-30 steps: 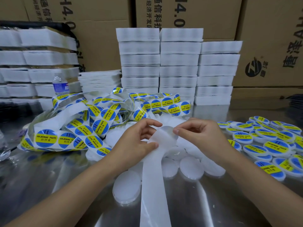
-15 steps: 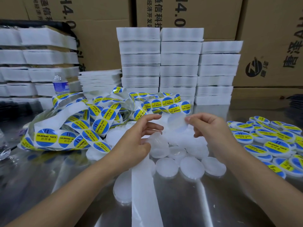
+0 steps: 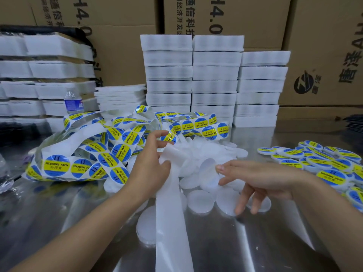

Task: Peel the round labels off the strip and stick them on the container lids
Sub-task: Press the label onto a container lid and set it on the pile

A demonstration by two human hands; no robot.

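Round label (image 3: 209, 173), white back showing, looks pinched at its edge by right hand (image 3: 259, 179), other fingers spread, just above bare lids (image 3: 199, 200) on worktop (image 3: 78, 222). Left hand (image 3: 151, 165) grips strip (image 3: 170, 222) backing. Best bet: pick one flat lid, centre over it, land one edge first, smooth outward, keep adhesive off neighbouring lids.

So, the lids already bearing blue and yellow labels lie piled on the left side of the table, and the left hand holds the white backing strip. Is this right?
Not quite: the head view shows the labelled lids piled on the right side of the table. The heap on the left is the unpeeled label strip. The left hand does hold the white backing strip.
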